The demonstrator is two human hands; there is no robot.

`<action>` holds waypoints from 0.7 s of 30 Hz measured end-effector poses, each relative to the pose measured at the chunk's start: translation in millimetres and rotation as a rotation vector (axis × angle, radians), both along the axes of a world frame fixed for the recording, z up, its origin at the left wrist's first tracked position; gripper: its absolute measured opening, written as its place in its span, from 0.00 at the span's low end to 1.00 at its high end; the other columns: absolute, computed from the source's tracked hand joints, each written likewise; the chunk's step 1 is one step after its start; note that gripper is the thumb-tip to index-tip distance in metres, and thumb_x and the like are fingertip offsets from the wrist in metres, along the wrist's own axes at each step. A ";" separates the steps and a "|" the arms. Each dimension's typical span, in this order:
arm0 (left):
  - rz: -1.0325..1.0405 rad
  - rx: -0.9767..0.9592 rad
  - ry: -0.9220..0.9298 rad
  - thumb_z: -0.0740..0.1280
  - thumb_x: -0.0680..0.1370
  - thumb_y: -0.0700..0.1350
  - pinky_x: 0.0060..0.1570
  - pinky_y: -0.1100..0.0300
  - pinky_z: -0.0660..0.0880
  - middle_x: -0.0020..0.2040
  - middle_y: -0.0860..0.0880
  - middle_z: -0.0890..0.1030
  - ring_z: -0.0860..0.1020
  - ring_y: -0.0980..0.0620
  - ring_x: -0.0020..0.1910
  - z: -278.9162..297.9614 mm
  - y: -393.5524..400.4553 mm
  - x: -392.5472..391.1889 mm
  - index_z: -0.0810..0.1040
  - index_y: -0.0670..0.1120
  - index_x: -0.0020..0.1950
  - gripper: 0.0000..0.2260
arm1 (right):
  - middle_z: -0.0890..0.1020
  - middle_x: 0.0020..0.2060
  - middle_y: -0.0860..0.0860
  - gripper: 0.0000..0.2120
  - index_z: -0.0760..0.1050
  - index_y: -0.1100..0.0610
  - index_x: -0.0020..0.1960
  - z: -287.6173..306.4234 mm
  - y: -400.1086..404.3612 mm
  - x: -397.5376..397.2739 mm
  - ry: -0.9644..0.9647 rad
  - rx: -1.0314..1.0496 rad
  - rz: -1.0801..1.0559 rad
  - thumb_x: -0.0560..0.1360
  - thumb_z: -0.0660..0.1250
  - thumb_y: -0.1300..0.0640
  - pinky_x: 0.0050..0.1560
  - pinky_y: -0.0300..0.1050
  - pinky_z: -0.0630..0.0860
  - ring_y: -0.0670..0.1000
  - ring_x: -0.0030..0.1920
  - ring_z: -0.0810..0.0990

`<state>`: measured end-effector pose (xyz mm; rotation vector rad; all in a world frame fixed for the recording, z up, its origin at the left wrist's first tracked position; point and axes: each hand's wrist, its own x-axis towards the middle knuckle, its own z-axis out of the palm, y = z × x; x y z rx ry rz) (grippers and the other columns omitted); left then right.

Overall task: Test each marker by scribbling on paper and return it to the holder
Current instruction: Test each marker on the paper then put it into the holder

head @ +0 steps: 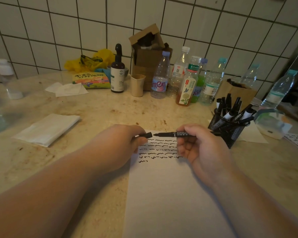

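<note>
Right hand (194,145) gripping uncapped marker (172,134), left hand (127,143) pinching cap (147,135) just off its tip, above scribbled paper (165,194); holder (225,129) beyond right knuckles; misaligned capping risks inked fingers

Dim light; white tiled wall (213,23) behind stained, perhaps marble, counter (101,107).

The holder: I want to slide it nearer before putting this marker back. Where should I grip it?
Grip the mesh holder low on its near wall, coming from the front-left, where the right hand already is. The markers fan out over its rim and lean right, so a top or right-side grasp would likely knock them.
</note>
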<state>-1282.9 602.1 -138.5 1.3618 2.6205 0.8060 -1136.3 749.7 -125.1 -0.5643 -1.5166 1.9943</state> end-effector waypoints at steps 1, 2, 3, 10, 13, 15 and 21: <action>-0.007 0.006 -0.001 0.61 0.82 0.55 0.41 0.62 0.74 0.39 0.58 0.82 0.77 0.61 0.39 0.2 -0.4 0.2 0.78 0.60 0.57 0.08 | 0.78 0.30 0.56 0.09 0.81 0.63 0.43 0.0 -0.4 0.0 -0.006 0.009 0.011 0.78 0.64 0.64 0.32 0.44 0.74 0.51 0.30 0.76; -0.016 0.010 -0.001 0.61 0.82 0.55 0.42 0.62 0.74 0.40 0.58 0.82 0.77 0.61 0.39 0.4 -0.8 0.4 0.78 0.60 0.58 0.08 | 0.79 0.30 0.57 0.09 0.81 0.63 0.43 -0.2 -0.6 -0.1 -0.017 0.021 0.026 0.78 0.64 0.64 0.32 0.43 0.74 0.51 0.30 0.76; -0.029 0.013 0.000 0.61 0.81 0.55 0.42 0.63 0.74 0.41 0.58 0.82 0.77 0.61 0.40 0.5 -1.1 0.5 0.78 0.61 0.58 0.09 | 0.79 0.30 0.57 0.08 0.81 0.63 0.43 -0.6 -0.9 -0.2 -0.031 0.035 0.046 0.78 0.64 0.65 0.32 0.43 0.75 0.51 0.30 0.76; -0.097 0.019 0.050 0.61 0.81 0.56 0.44 0.64 0.72 0.46 0.60 0.80 0.75 0.60 0.45 2.8 -0.7 4.0 0.77 0.61 0.59 0.09 | 0.84 0.37 0.61 0.11 0.82 0.64 0.47 -4.4 -2.5 0.3 -0.075 0.069 0.181 0.68 0.73 0.59 0.35 0.41 0.79 0.51 0.32 0.80; -0.103 -0.013 0.057 0.58 0.82 0.56 0.45 0.59 0.75 0.46 0.57 0.80 0.76 0.58 0.44 3.4 -1.2 6.7 0.77 0.59 0.58 0.10 | 0.84 0.36 0.61 0.11 0.82 0.66 0.47 -4.6 -2.5 -0.5 -0.044 0.045 0.177 0.67 0.73 0.59 0.34 0.41 0.80 0.50 0.31 0.81; -0.117 -0.044 0.054 0.57 0.83 0.56 0.41 0.59 0.73 0.43 0.56 0.79 0.75 0.57 0.41 2.1 -2.5 8.3 0.76 0.58 0.57 0.10 | 0.84 0.36 0.62 0.12 0.81 0.66 0.47 -5.3 -2.9 -0.3 -0.043 0.048 0.183 0.68 0.73 0.59 0.34 0.41 0.80 0.51 0.31 0.81; -0.109 -0.094 0.123 0.55 0.83 0.56 0.39 0.56 0.71 0.39 0.54 0.77 0.74 0.55 0.37 -0.1 -2.0 14.6 0.76 0.56 0.55 0.11 | 0.84 0.36 0.63 0.12 0.80 0.69 0.49 -4.5 -1.0 1.6 -0.070 0.067 0.204 0.70 0.73 0.61 0.35 0.42 0.81 0.52 0.32 0.82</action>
